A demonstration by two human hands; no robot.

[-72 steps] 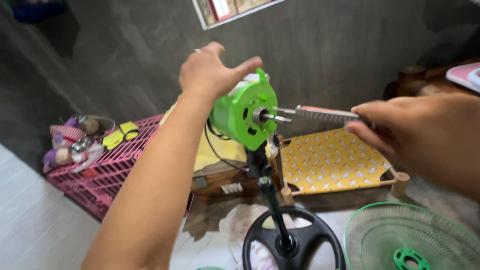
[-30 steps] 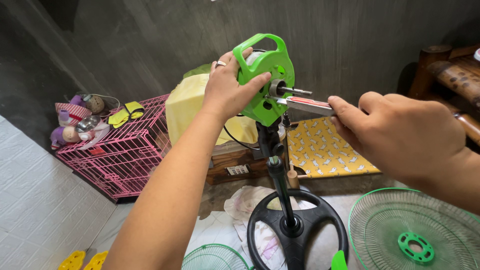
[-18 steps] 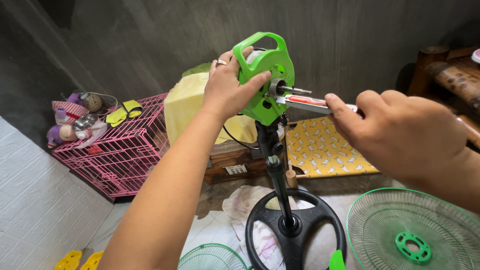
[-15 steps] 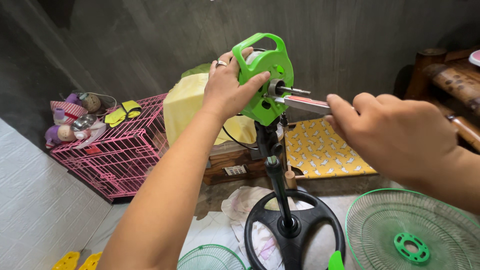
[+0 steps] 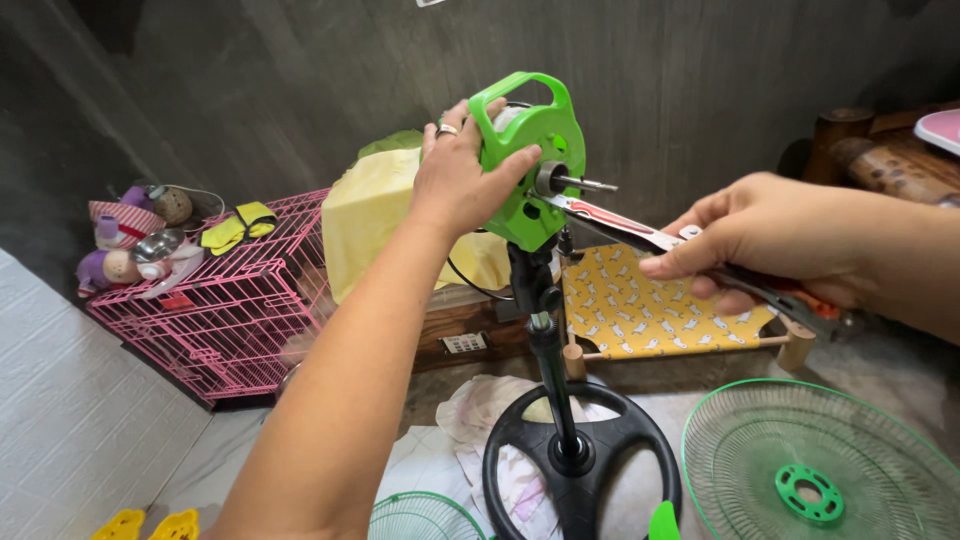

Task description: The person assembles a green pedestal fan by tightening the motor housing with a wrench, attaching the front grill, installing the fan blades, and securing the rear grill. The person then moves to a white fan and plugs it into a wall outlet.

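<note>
Head view, from the left edge across: a pink wire cage (image 5: 225, 300) stands well left of the gripping hand, with soft toys and a metal bowl (image 5: 135, 250) piled on its far corner and a pair of yellow gloves (image 5: 238, 226) on its top. Closer to the grip, just behind the wrist, sits a bundle under a yellow cloth (image 5: 375, 215).

The left hand (image 5: 462, 180) is wrapped over the back and side of the green fan motor housing (image 5: 530, 165) — fingers curled round the rear, thumb pressed on the front face, a ring on 1 finger. The housing sits on top of a black pole (image 5: 550, 370) that drops straight below the grip to a round black base (image 5: 580, 470) on the floor. A bare metal shaft (image 5: 580, 184) sticks out of the housing's front, just right of the thumb.

The right hand (image 5: 770, 235) is closed round the handles of a pair of long-nose pliers (image 5: 640, 232); the tips reach the housing's face just under the shaft. Whether the tips clasp anything is too small to tell.

Below the right hand lies a yellow patterned pet cot (image 5: 650, 310), and lower right — on the floor — a green fan grille (image 5: 820, 470).
</note>
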